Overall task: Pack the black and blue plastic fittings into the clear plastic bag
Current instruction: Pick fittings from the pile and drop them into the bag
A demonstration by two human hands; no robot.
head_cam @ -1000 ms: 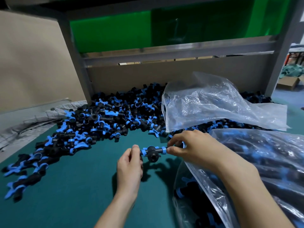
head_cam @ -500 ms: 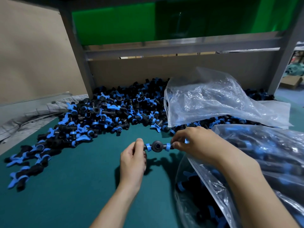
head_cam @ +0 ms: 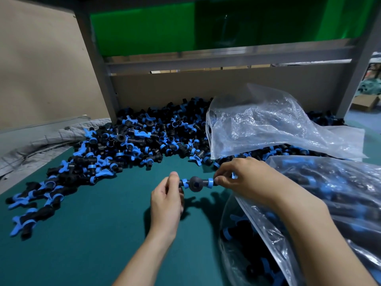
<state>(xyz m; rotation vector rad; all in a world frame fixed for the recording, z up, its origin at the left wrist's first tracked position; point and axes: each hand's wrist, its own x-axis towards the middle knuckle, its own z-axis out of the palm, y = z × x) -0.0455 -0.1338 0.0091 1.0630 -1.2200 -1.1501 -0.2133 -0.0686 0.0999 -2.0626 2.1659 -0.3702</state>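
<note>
Fitting (head_cam: 194, 183) up in both hands, held just above the green bench (head_cam: 92, 234), in front of the pile (head_cam: 144, 141) of black and blue fittings. Left hand (head_cam: 166, 205) has its grip pinched on the fitting's left end, thumb and fingertips closed round it. Right hand (head_cam: 245, 180) takes the right end by the blue collar, grip clamped there too. The round black middle faces the camera.

Right of the pile, under the right forearm, lies the clear plastic bag (head_cam: 350, 193), its mouth towards the hands, and it holds plenty of the same fittings. A second clear bag (head_cam: 268, 124) sits crumpled on the pile's right half, covering the parts beneath. Left of the pile, a grey cloth (head_cam: 41, 141) lies bunched at the bench edge. Behind the pile stands a cardboard panel (head_cam: 206, 89) in a grey metal frame (head_cam: 97, 65), with a green sheet (head_cam: 144, 27) above.
</note>
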